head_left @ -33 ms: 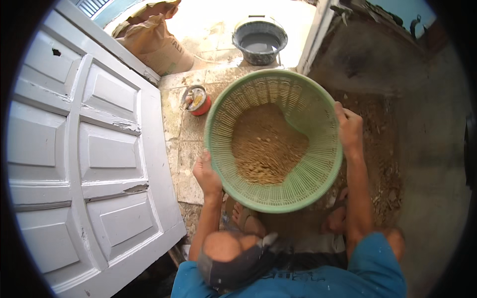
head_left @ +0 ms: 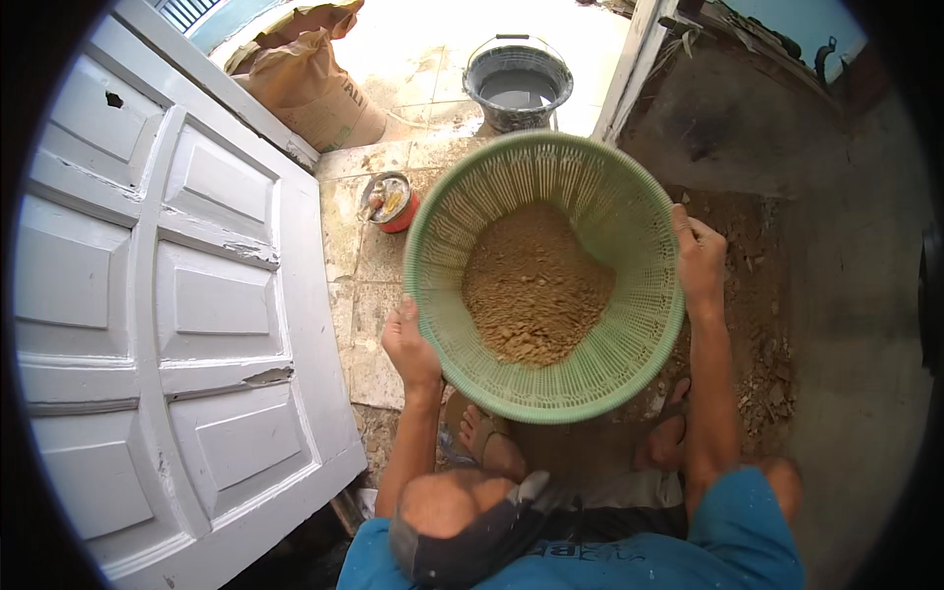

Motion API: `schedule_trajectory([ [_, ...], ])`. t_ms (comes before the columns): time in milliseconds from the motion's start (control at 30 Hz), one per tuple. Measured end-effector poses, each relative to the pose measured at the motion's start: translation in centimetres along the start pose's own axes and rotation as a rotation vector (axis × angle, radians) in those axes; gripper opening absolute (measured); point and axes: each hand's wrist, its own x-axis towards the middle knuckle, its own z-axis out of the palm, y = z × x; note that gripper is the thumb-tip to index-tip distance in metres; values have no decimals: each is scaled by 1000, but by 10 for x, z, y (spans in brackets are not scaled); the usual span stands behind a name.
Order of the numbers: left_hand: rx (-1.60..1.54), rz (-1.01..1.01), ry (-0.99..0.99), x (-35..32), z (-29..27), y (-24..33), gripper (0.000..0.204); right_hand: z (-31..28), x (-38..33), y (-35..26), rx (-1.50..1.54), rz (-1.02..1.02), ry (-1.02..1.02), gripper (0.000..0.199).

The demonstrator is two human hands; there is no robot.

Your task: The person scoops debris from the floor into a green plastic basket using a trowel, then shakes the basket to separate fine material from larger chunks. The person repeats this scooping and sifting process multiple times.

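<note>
Between my two hands I hold a round green plastic basket (head_left: 644, 334) with slotted sides, up off the ground in front of my legs. My left hand (head_left: 409, 342) is closed on its lower left rim, thumb on top. At the upper right rim my right hand (head_left: 699, 258) grips it the same way. A heap of brown sand or soil (head_left: 536, 285) with small lumps covers the basket's bottom and blurs slightly. The fingers under the rim are mostly hidden.
A white panelled door (head_left: 221, 295) stands at the left. Beyond the basket are a red can (head_left: 398, 218), a black bucket (head_left: 516, 118) of greyish liquid and an open brown sack (head_left: 320, 98). Loose rubble (head_left: 762, 344) lies at right by a wall (head_left: 865, 393). My sandalled feet are below the basket.
The basket has shifted very slightly to the right with my right hand, and the heap inside has moved a little. Both hands keep their grip on the rim.
</note>
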Motion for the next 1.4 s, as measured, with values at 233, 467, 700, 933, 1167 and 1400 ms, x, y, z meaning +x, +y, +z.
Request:
schedule_trajectory([
  [233, 29, -284, -4, -12, -10, -18, 38, -9, 12, -8, -266, 160, -91, 53],
  [467, -170, -223, -40, -2, -5, 19, 45, 4, 12, -24, -242, -10, -71, 54],
  [700, -174, -157, -141, -25, -22, -37, 37, -9, 28, 1, -247, -35, 76, 56],
  [933, -139, -198, 22, -11, -17, -47, 35, 14, 45, 31, -515, -19, -100, 54],
  [1167, -148, -174, 1, -26, -3, -35, 34, 55, 8, 41, -942, -555, -279, 73],
  [1400, -63, -161, -2, -26, 16, -16, 31, 102, -3, 80, -1284, -597, -659, 109],
])
